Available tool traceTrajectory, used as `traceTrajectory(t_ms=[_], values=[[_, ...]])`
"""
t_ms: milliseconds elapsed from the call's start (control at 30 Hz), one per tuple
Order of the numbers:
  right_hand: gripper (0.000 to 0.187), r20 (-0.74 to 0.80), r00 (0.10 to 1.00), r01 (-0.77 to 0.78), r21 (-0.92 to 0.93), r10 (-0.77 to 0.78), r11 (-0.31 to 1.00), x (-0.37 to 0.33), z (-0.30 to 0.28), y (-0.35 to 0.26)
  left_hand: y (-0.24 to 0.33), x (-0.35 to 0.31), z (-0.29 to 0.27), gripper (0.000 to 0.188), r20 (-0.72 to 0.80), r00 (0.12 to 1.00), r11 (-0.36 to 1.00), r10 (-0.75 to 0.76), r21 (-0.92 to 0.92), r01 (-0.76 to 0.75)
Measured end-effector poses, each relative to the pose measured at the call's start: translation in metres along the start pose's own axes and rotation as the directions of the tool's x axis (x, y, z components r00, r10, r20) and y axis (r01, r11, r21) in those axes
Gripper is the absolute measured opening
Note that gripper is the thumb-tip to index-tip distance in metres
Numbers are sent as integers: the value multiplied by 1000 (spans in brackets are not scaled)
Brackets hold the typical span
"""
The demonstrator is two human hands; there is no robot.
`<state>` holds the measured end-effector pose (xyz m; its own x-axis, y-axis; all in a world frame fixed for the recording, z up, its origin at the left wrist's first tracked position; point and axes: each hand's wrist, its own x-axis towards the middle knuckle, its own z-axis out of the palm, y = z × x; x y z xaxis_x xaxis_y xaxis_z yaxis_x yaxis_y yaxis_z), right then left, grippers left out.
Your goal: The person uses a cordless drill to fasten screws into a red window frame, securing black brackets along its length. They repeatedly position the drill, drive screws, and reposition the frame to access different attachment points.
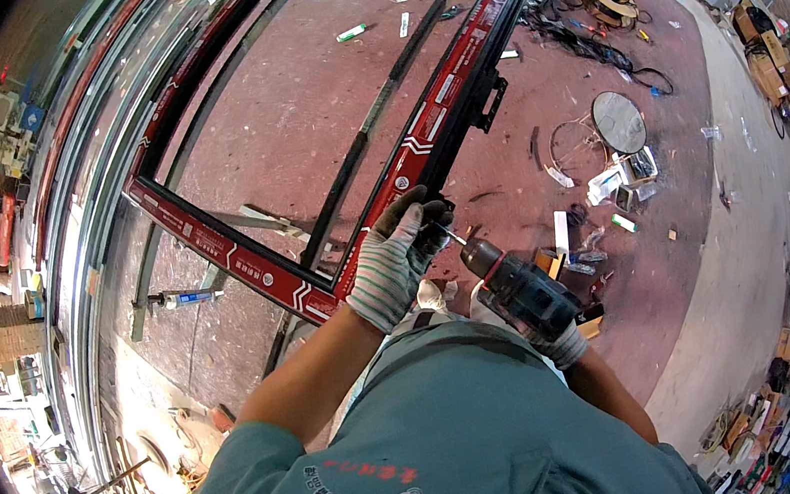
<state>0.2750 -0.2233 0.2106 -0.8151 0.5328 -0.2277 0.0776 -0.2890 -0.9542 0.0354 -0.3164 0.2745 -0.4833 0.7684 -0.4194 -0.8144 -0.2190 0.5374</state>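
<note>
A black cordless drill [525, 291] is gripped in my right hand [563, 347], which wears a light glove and is partly hidden behind the tool. The drill's thin bit points up and left toward the fingertips of my left hand [389, 260]. That hand wears a striped glove with dark, dirty fingers. Its fingers are bent together beside the outer side of a long frame [224, 248] faced with red film, close to the corner. Whatever they pinch is too small and dark to make out. I cannot tell whether the bit touches the frame.
A tube [188, 298] hangs or lies left of the frame's corner. Long metal profiles [95, 229] run along the left. On the reddish floor at right lie a round disc [619, 122], black cables [578, 39], cardboard pieces and scraps. Boxes and tools line the far right edge.
</note>
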Motion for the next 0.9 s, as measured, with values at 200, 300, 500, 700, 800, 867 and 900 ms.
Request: traceTrajectory(t_ms=[200,300,500,700,800,867,900], values=[[41,116,992,68,-102,-56,992,11,16,-20,-11,2,-7,34,69,997,998,-37,53,33],[49,26,998,-64,7,64,998,10,20,-30,-15,2,-12,36,78,990,993,-117,21,116],[42,-166,986,-30,-173,1,984,8,-28,41,9,25,-28,16,-95,991,991,-95,84,103],[27,-83,994,-76,4,76,997,39,-51,68,41,96,-68,30,-279,944,870,176,492,-17],[31,-41,988,-152,-7,151,988,46,-60,93,38,140,-70,39,-385,879,693,282,715,91],[34,-21,979,-203,43,204,978,52,-57,96,27,156,-70,44,-390,847,557,361,819,139],[33,-9,986,-165,55,165,985,54,-55,103,18,160,-69,45,-343,850,485,400,866,120]])
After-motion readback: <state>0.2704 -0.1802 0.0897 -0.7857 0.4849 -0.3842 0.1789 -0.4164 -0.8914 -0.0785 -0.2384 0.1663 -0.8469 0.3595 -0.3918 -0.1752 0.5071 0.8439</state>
